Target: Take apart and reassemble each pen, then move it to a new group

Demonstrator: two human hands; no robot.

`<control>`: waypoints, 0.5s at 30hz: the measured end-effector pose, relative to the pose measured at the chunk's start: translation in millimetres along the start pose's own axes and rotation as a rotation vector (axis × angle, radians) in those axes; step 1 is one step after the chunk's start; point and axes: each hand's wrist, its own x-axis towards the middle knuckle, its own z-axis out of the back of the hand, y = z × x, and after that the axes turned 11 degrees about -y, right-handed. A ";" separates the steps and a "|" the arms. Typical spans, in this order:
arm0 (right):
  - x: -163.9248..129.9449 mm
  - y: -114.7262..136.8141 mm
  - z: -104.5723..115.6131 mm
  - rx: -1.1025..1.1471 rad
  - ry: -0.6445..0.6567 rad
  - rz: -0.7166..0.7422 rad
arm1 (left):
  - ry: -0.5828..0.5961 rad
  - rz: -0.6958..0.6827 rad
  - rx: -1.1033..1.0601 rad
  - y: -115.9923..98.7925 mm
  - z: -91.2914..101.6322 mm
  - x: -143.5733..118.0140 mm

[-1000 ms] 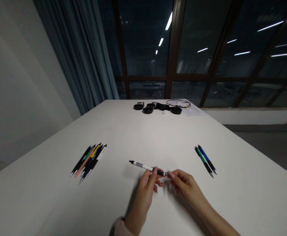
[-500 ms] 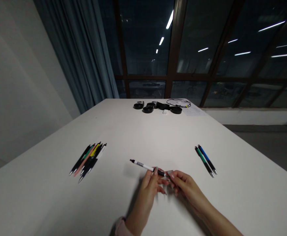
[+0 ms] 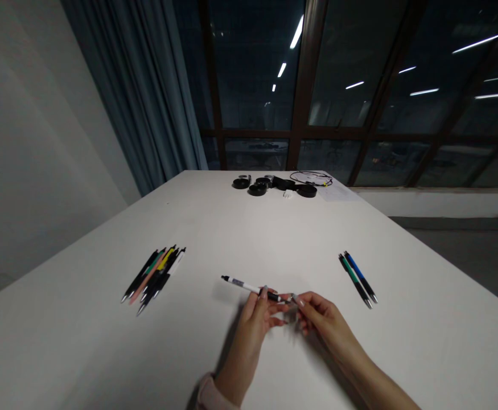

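Observation:
A white pen [image 3: 244, 285] with a black grip is held level above the white table [image 3: 274, 239], its free end pointing left. My left hand [image 3: 255, 319] pinches the black grip near the middle. My right hand [image 3: 319, 319] pinches the pen's right tip between thumb and fingers. To the left lies a bundle of several coloured pens [image 3: 155, 272]. A green pen [image 3: 353, 278] and a blue pen [image 3: 359, 274] lie side by side at the right.
At the table's far edge sit black round objects [image 3: 257, 187], a coiled black cable [image 3: 311, 177] and a sheet of paper [image 3: 336, 192]. A grey curtain [image 3: 146, 97] hangs at the back left, beside dark windows.
The pen and both hands have shifted slightly left and away from me. The grip on the pen is unchanged.

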 end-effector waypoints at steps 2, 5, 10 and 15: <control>1.5 1.3 0.2 -0.002 -0.021 0.019 | -0.008 -0.008 -0.005 0.1 0.0 0.7; 3.0 3.4 1.1 0.011 -0.064 0.049 | 0.008 0.003 -0.013 0.4 0.9 1.7; 3.3 6.0 6.1 0.054 -0.113 0.124 | 0.059 0.021 -0.033 1.7 5.5 4.4; 2.6 6.6 9.3 -0.147 -0.068 0.270 | 0.073 0.026 0.005 0.6 9.4 7.2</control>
